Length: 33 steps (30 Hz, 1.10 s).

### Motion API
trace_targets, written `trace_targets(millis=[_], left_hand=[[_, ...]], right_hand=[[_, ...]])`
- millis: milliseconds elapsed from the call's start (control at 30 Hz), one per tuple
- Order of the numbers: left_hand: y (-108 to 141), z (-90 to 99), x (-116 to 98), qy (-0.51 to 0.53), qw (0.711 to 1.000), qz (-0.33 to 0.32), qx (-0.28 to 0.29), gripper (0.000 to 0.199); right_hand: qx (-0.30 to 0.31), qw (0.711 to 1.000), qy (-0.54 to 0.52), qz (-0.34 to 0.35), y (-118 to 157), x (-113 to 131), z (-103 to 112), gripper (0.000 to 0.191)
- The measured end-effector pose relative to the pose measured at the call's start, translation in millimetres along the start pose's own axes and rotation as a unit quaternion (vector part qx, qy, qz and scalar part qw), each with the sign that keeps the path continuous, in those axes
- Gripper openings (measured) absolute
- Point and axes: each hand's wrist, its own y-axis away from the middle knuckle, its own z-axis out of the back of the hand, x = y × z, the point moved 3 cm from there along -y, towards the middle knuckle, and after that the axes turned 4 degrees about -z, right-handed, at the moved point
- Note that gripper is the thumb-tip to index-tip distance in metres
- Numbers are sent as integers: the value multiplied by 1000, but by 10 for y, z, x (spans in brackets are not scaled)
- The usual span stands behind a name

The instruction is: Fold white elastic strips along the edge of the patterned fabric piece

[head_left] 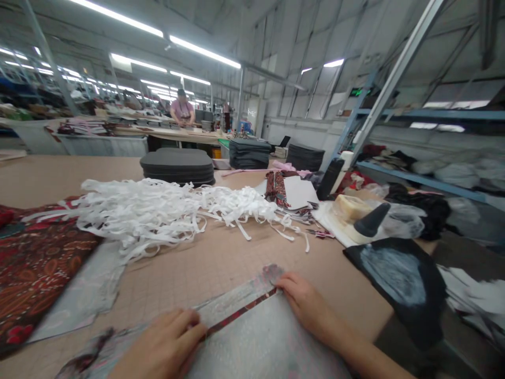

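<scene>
A pale grey fabric piece point(252, 337) lies on the brown table in front of me, with a narrow dark red patterned strip point(242, 313) running along its folded edge. My left hand point(168, 339) is at the strip's lower left end, its fingers curled together on the fabric edge. At the upper right end, my right hand point(303, 302) pinches the fabric corner between thumb and fingers. Beyond both hands lies a loose heap of white strips point(145, 213). Red patterned fabric point(47, 263) is spread at the left.
Dark stacked pieces point(177, 166) stand behind the white heap. Small scissors point(321, 233), a black cone point(371, 220) and a black cloth with a whitish patch point(394, 273) lie to the right. A person point(182, 109) works at a far table.
</scene>
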Motion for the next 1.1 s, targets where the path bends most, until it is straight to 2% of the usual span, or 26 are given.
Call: trace_targets(millis=[33,133,200,267,400,733,900,1100], left_hand=[[-269,-73,-182,7,998,-35,58,29],[-925,-265,-615,-26,993,-70,89,23],[-1173,-392,-779,-40,993,-77,81,20],[-1283,-492,-843,-46,994,-69,72,19],[-1303,-576,-843,-52,995,-50,63,20],[-1304,-567,-874,-78,992,-63,75,36],[-1325,-552,-863,-75,991,-69,84,32],[-1307,-580,-850,-73,991,-80,76,28]], right_hand=[[-8,1000,-19,-19,-4,-55,-5,32],[-31,998,-42,-42,-4,-115,-46,30],[-45,997,-51,-47,5,-115,-65,30],[-53,995,-64,-49,14,-114,-71,29],[-56,994,-82,-46,28,-126,-71,28],[-75,986,-138,-56,14,-128,-13,22],[-17,990,-104,-97,-152,-165,7,9],[23,991,-63,-114,-349,-170,9,10]])
